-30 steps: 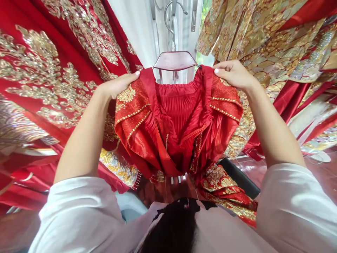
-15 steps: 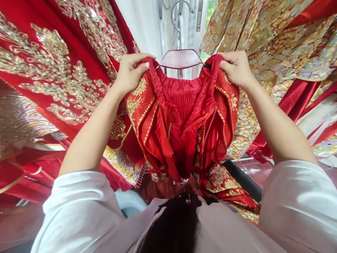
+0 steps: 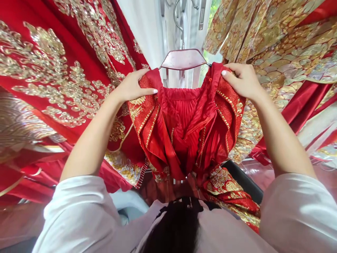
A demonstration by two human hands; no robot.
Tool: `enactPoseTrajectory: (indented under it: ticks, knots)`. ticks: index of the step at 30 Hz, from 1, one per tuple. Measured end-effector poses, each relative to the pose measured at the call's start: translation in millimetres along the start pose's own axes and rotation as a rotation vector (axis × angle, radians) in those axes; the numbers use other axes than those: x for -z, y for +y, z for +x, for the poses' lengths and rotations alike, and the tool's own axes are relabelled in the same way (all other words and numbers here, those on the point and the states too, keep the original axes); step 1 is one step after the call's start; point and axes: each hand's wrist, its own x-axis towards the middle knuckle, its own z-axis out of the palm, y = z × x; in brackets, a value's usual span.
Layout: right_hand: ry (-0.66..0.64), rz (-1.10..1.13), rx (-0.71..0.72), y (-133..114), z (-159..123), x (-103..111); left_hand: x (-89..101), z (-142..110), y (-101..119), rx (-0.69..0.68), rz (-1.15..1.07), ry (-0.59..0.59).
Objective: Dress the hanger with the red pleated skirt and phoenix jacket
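A red garment (image 3: 181,109) with a gathered neckline and gold-beaded trim hangs on a hanger (image 3: 183,59) with a pale pinkish top and a metal hook. My left hand (image 3: 135,85) grips its left shoulder, the thumb stretched along the front and the fingers partly hidden behind the cloth. Over the other shoulder, my right hand (image 3: 241,80) holds the fabric with the thumb in front and fingers on top. Both sides of the garment fall in folds below my hands.
Red cloth with gold sequins (image 3: 76,88) hangs close on the left. Gold scale-patterned garments (image 3: 279,42) hang on the right. Below are a red-and-gold embroidered cloth (image 3: 223,181), a black padded edge (image 3: 246,181) and a light grey-blue curved object (image 3: 129,202).
Half a second ago both hands bunched the shoulders upward; now the shoulder fabric lies smoother and lower. My left thumb has stretched out across the front.
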Motion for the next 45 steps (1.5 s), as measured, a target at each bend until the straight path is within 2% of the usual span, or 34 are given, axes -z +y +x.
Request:
enactPoseTrajectory:
  ticks: [4, 6, 8, 10, 11, 12, 15, 17, 19, 22, 24, 26, 31, 33, 35, 37, 39, 41, 43, 45]
  knots:
    - [-0.057, 0.006, 0.072, 19, 7, -4, 8.2, -3, -2, 0.077, -0.265, -0.206]
    - [-0.041, 0.007, 0.072, 20, 7, -6, 10.7, -5, -2, 0.121, -0.369, -0.261]
    - [0.182, -0.005, 0.031, 8, -4, -12, 9.7, -7, -5, 0.148, -0.426, -0.268]
    - [0.512, 0.032, 0.017, -17, -25, -29, 5.7, -8, -8, 0.142, -0.463, -0.23]
    - [0.605, 0.091, 0.033, -33, -39, -42, 3.0, -9, -10, 0.125, -0.477, -0.193]
    - [0.608, 0.164, 0.063, -49, -53, -58, 0.2, -10, -12, 0.1, -0.487, -0.14]
    - [0.18, 0.291, 0.076, -89, -84, -109, -6.6, -15, -15, 0.044, -0.423, 0.05]
    - [-0.012, 0.33, 0.039, -102, -90, -130, -9.9, -22, -13, 0.061, -0.295, 0.14]
    - [-0.043, 0.432, 0.015, -103, -86, -133, -13.1, -33, -7, 0.117, -0.138, 0.214]
    - [0.073, 0.706, -0.014, -90, -71, -111, -19.2, -50, 4, 0.212, 0.051, 0.384]
    - [0.106, 0.861, -0.058, -79, -62, -99, -22.8, -59, 9, 0.245, 0.088, 0.466]
    - [0.056, 0.932, -0.115, -70, -57, -100, -24.9, -63, 7, 0.252, 0.019, 0.473]
    - [-0.044, 0.89, -0.214, -64, -57, -127, -29.3, -55, -28, 0.366, -0.491, 0.234]
    - [-0.033, 0.938, -0.204, -67, -61, -129, -31.9, -50, -40, 0.388, -0.553, 0.207]
    - [-0.004, 0.908, -0.161, -72, -71, -125, -33.7, -49, -44, 0.341, -0.469, 0.258]
    - [0.089, 0.747, -0.115, -75, -90, -120, -35.9, -54, -36, 0.245, -0.277, 0.394]
    - [0.285, 0.507, -0.114, -75, -118, -121, -41.9, -66, -19, 0.176, -0.037, 0.601]
    - [0.532, 0.291, -0.191, -72, -147, -129, -55.5, -82, 3, 0.174, 0.156, 0.782]
    - [0.643, 0.193, -0.32, -67, -166, -139, -76.6, -97, 25, 0.196, 0.252, 0.832]
    - [0.598, 0.191, -0.43, -61, -169, -147, -99.8, -106, 45, 0.201, 0.283, 0.79]
